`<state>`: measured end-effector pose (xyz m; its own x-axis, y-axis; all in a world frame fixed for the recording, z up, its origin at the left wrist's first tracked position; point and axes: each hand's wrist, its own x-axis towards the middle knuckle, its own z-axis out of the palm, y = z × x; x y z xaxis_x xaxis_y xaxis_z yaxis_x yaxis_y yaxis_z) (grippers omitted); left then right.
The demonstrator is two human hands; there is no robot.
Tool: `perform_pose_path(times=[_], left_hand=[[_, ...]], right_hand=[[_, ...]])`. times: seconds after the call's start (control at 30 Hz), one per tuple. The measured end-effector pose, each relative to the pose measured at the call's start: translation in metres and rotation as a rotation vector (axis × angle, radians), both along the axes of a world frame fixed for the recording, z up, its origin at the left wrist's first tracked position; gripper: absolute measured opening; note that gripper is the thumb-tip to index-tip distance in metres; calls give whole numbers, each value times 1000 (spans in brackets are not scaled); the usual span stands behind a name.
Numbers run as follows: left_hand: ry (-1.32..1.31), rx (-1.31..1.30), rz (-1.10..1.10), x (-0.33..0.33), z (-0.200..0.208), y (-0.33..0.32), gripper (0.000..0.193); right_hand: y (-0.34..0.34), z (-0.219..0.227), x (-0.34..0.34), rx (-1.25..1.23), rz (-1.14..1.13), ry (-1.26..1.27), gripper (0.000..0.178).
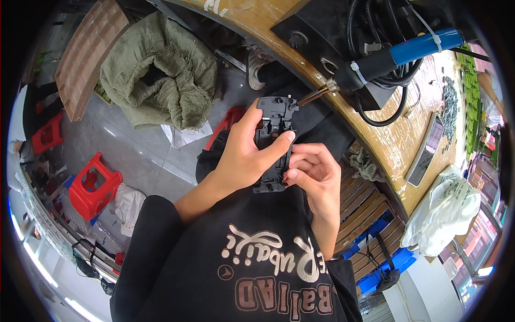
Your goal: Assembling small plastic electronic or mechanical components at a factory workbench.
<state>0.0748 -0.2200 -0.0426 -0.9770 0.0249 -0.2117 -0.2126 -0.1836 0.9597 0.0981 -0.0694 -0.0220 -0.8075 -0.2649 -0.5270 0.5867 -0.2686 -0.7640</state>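
A long black moulded plastic part [277,115], with ribs, slots and small posts, is held upright in front of my chest. My left hand [249,153] wraps round it from the left, thumb laid across its face. At its lower right edge is my right hand [316,174], fingers curled and thumb against the edge; anything small between those fingertips is hidden. Close to the part's upper right corner is the metal tip of a soldering iron [424,48] with a blue and black handle. Whether the tip touches the part I cannot tell.
The iron is strapped with cable ties over a black box [306,37] on the wooden table [375,139]. A pile of small metal pieces [450,104], a dark flat phone-like slab [426,150] and a plastic bag [442,212] lie right. Left are a green cloth sack [123,80] and red stool [95,185].
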Motion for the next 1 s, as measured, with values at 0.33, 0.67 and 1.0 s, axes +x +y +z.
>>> perform_pose_path(times=[0.33,0.67,1.0], left_hand=[[-26,-1,-9,5,5,1,25],[80,-97,-31,8,-6,0,25],[-109,-463,-376,26,-57,27,53]], right_hand=[[3,-2,7,-26,5,-13,33],[3,-5,7,20,21,16,33],[76,-76,60,593,-201,112,37]])
